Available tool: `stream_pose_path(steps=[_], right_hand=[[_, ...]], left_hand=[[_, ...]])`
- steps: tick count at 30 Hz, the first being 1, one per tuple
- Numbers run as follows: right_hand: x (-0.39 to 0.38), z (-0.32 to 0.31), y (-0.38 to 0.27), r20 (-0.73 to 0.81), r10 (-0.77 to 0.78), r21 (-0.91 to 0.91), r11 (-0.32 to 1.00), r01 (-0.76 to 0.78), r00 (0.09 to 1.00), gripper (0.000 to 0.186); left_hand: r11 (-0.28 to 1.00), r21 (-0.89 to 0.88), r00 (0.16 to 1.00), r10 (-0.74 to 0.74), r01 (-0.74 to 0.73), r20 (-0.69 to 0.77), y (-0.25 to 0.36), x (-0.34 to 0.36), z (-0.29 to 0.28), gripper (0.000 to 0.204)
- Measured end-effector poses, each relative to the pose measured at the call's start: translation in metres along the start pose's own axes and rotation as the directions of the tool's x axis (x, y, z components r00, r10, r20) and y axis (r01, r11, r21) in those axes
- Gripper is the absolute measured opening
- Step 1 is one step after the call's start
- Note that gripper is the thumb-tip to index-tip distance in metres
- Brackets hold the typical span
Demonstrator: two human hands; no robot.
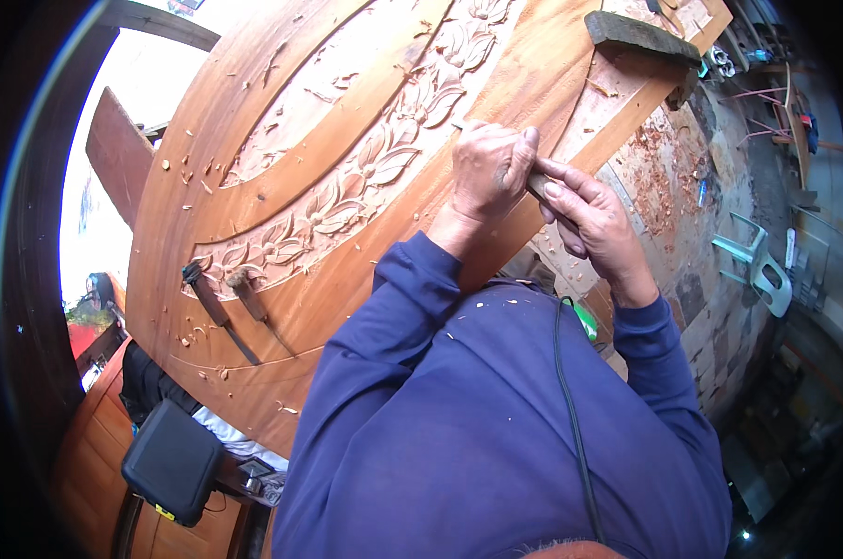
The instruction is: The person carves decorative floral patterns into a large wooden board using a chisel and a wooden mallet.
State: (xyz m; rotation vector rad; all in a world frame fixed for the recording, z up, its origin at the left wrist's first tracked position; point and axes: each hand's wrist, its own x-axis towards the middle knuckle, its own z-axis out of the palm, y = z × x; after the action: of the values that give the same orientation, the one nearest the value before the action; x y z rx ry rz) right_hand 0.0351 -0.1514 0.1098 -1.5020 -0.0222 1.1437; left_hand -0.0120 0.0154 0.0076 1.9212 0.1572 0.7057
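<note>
A large wooden panel [347, 289] lies before me, with a band of carved leaves and flowers [379, 158] running diagonally across it. My left hand [491, 170] is closed around the shaft of a carving chisel and rests on the panel beside this band. The metal tip of the chisel [458, 125] pokes out past the left fist, toward the carved leaves. Just to the right, my right hand [594, 216] grips the chisel's wooden handle between thumb and fingers. Most of the shaft is hidden inside the left fist.
Two more carving tools, one dark chisel [222, 315] and one with a worn wooden handle [244, 287], lie on the panel's lower left. A wooden block [640, 39] sits at the far right. Shavings [659, 172] litter the floor near a pale plastic stool [764, 270]. A black case [171, 463] stands lower left.
</note>
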Motion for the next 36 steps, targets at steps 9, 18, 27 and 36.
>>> stream_pose_path(steps=[9,18,27,36], right_hand=[[0.002,0.009,-0.015,-0.022,0.042,-0.067,0.997,-0.043,0.999,0.041],[0.015,-0.007,-0.011,-0.008,0.017,-0.11,0.994,-0.018,1.0,0.043],[0.007,-0.023,-0.007,-0.004,-0.015,-0.088,0.996,0.015,1.0,0.042],[0.005,-0.002,-0.014,0.033,0.044,-0.039,0.998,-0.042,0.998,0.041]], left_hand=[[0.998,-0.049,0.994,-0.041,0.036,-0.103,-0.008,0.0,0.004,0.049],[0.996,-0.011,0.995,-0.093,0.093,-0.047,-0.01,0.007,0.007,0.05],[0.994,0.052,0.994,0.096,-0.098,0.056,0.0,0.006,0.004,0.036],[0.998,-0.031,0.995,-0.06,0.057,-0.083,-0.004,-0.001,0.003,0.048]])
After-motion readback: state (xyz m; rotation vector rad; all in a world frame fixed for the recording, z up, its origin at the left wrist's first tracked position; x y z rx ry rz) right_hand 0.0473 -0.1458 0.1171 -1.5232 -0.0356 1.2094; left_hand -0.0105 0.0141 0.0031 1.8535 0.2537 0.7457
